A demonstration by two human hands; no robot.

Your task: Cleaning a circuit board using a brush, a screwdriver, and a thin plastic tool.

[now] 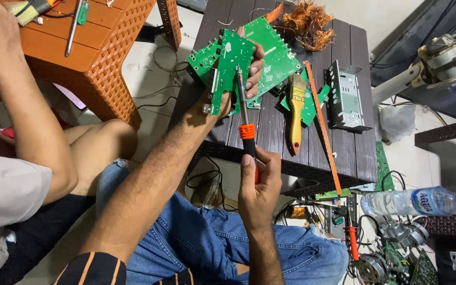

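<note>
Knees: jeans (pixel 222 243) are filling the nearest part of the view, and the person is sitting low before the dark counter (pixel 354 153).
Right hand: the right hand (pixel 257 187) is closing its grip around the orange and black handle of a soldering iron (pixel 245 113), thumb on top, and is holding it nearly upright.
Iron tip: the thin metal end is reaching up to the small green circuit board (pixel 228 68); I cannot tell if it is really touching the board.
Left hand: the left hand (pixel 238 79) is gripping this small board by its edge, fingers wrapped behind it, and is keeping it tilted just above the counter.
Step in hand: it is looking like soldering or unsoldering work on one point of the held board.
Next move: it is asking, in my judgement, for a steady board and a fine placing of the tip on one joint.
Counter, behind: a bigger green board (pixel 275 53) is lying under the hand, a paintbrush (pixel 295 111) with a yellow handle beside it, a grey metal case (pixel 347 97) at the right, and tangled copper wire (pixel 307 21) at the far edge.
Other person: an arm (pixel 22 105) is leaning at the left, near an orange stool (pixel 106 58).
</note>
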